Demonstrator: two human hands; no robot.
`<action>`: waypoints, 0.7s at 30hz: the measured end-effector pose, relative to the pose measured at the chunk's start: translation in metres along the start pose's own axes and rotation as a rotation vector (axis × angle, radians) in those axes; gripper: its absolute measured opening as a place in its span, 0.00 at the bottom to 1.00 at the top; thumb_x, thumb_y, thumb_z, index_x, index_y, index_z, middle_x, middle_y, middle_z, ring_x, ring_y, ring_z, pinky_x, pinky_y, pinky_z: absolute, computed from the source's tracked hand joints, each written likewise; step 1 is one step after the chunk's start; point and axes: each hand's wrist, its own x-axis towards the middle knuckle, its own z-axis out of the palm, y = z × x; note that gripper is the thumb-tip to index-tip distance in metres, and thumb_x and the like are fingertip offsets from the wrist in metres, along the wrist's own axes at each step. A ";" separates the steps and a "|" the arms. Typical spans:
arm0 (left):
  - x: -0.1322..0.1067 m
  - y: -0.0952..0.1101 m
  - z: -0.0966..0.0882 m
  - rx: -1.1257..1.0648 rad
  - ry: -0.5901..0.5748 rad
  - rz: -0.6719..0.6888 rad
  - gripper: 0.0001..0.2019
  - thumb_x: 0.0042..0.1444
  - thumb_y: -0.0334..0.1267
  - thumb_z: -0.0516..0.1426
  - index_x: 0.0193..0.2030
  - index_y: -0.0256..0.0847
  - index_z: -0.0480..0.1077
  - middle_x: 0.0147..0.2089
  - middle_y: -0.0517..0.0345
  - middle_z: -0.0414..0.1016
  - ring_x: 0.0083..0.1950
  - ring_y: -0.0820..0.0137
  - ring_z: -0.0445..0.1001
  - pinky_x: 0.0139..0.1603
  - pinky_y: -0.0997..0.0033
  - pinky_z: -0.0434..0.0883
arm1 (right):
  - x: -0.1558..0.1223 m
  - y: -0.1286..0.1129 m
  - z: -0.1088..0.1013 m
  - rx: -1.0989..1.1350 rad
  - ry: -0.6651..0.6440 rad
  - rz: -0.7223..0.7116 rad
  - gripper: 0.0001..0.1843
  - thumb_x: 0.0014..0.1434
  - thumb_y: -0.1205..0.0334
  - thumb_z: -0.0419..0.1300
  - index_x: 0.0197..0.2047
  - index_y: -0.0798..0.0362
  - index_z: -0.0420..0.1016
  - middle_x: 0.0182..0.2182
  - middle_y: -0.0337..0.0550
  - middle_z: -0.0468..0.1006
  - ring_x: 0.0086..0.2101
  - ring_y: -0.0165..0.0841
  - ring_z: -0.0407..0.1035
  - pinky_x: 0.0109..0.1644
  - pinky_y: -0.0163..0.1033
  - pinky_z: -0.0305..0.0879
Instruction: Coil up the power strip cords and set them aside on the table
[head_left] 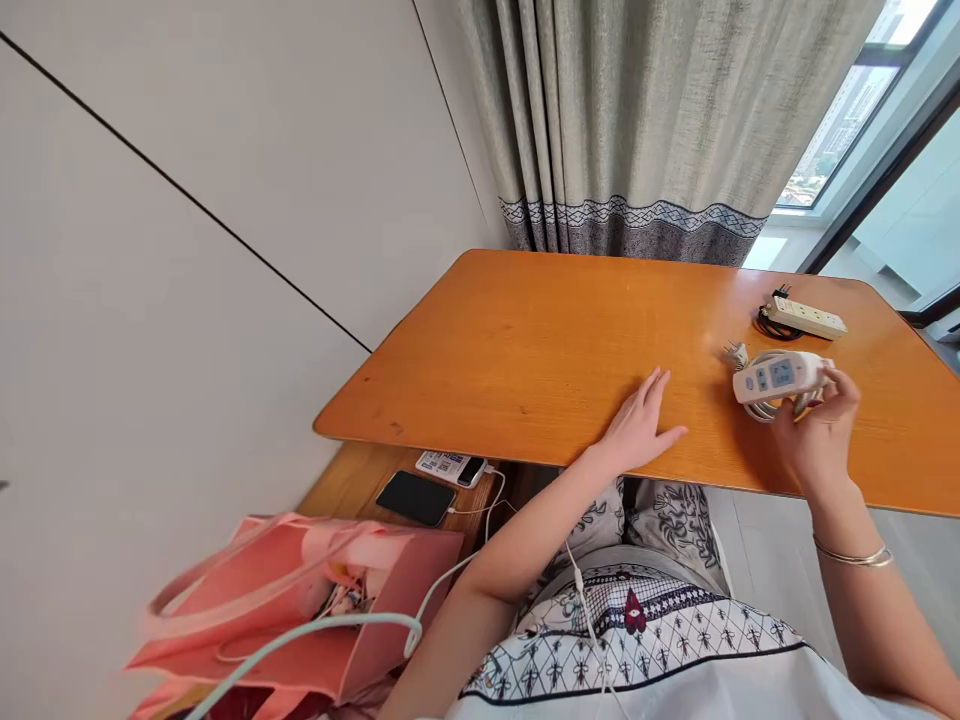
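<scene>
My left hand (pixel 640 425) lies flat and open on the orange wooden table (pixel 525 350), fingers stretched out, holding nothing. My right hand (pixel 819 425) grips one end of a small white power strip (pixel 776 376) with blue-grey sockets, held just above the table at the right. Its coiled white cord and plug (pixel 739 355) hang under and beside it. A second, longer white power strip (pixel 806 318) with a black cord lies on the table just beyond.
A grey curtain (pixel 637 120) hangs behind the table, a window at the far right. On a lower wooden surface at the left lie a black phone (pixel 416 497) and a power bank (pixel 451 467) with white cables. A pink bag (pixel 300 600) sits at the lower left.
</scene>
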 end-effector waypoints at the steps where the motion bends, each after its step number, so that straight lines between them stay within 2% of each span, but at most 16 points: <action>1: 0.003 0.002 0.002 -0.047 0.010 0.001 0.46 0.60 0.49 0.59 0.76 0.41 0.36 0.80 0.36 0.38 0.80 0.54 0.42 0.77 0.47 0.51 | -0.001 -0.007 0.005 -0.035 0.005 -0.106 0.34 0.55 0.68 0.57 0.63 0.53 0.52 0.56 0.61 0.66 0.57 0.52 0.63 0.55 0.62 0.66; 3: 0.011 0.008 0.009 -0.126 0.024 0.020 0.51 0.58 0.49 0.62 0.76 0.41 0.32 0.80 0.35 0.36 0.80 0.53 0.41 0.77 0.47 0.52 | -0.002 -0.019 0.013 -0.114 -0.003 -0.275 0.30 0.58 0.72 0.54 0.63 0.51 0.56 0.53 0.56 0.70 0.55 0.49 0.63 0.56 0.61 0.65; 6: 0.029 0.016 0.022 -0.206 0.024 0.049 0.55 0.54 0.46 0.65 0.76 0.40 0.31 0.79 0.33 0.38 0.79 0.52 0.44 0.76 0.46 0.55 | -0.003 -0.031 0.021 -0.167 -0.025 -0.414 0.29 0.62 0.76 0.51 0.64 0.47 0.57 0.52 0.53 0.72 0.54 0.45 0.63 0.56 0.58 0.64; 9: 0.050 0.022 0.031 -0.246 0.054 0.066 0.53 0.52 0.41 0.66 0.76 0.40 0.35 0.78 0.33 0.43 0.79 0.51 0.47 0.75 0.46 0.56 | -0.005 -0.036 0.023 -0.191 -0.050 -0.486 0.28 0.64 0.76 0.51 0.65 0.46 0.58 0.53 0.54 0.72 0.55 0.45 0.62 0.56 0.56 0.65; 11: 0.062 0.025 0.034 -0.263 0.073 0.089 0.49 0.51 0.38 0.66 0.75 0.39 0.43 0.77 0.34 0.50 0.77 0.51 0.53 0.74 0.48 0.59 | -0.007 -0.036 0.023 -0.178 -0.047 -0.510 0.28 0.64 0.75 0.52 0.64 0.44 0.58 0.53 0.52 0.72 0.56 0.45 0.62 0.55 0.55 0.66; 15: 0.074 0.027 0.033 -0.321 0.069 0.040 0.33 0.48 0.36 0.67 0.62 0.40 0.64 0.61 0.42 0.74 0.61 0.52 0.75 0.62 0.52 0.72 | -0.007 -0.034 0.023 -0.040 0.005 -0.504 0.32 0.63 0.73 0.55 0.66 0.45 0.50 0.54 0.53 0.72 0.53 0.44 0.67 0.53 0.53 0.68; 17: 0.075 0.025 0.032 -0.401 0.117 -0.020 0.28 0.46 0.37 0.69 0.55 0.40 0.70 0.55 0.45 0.79 0.56 0.54 0.78 0.57 0.54 0.74 | -0.005 -0.033 0.020 -0.006 0.031 -0.454 0.34 0.62 0.69 0.58 0.67 0.48 0.49 0.56 0.57 0.70 0.54 0.45 0.68 0.53 0.55 0.69; 19: 0.074 0.022 0.031 -0.550 0.181 -0.082 0.27 0.44 0.38 0.71 0.52 0.39 0.71 0.52 0.44 0.80 0.54 0.55 0.79 0.56 0.55 0.74 | -0.001 -0.034 0.014 -0.023 0.016 -0.343 0.30 0.61 0.64 0.59 0.64 0.52 0.56 0.57 0.60 0.70 0.57 0.49 0.66 0.56 0.57 0.68; 21: 0.073 0.016 0.028 -0.731 0.219 -0.136 0.26 0.43 0.36 0.71 0.50 0.38 0.71 0.51 0.43 0.80 0.51 0.57 0.80 0.54 0.55 0.75 | 0.005 -0.031 0.006 -0.044 -0.053 -0.182 0.24 0.61 0.62 0.58 0.60 0.54 0.64 0.56 0.61 0.72 0.57 0.50 0.67 0.56 0.57 0.67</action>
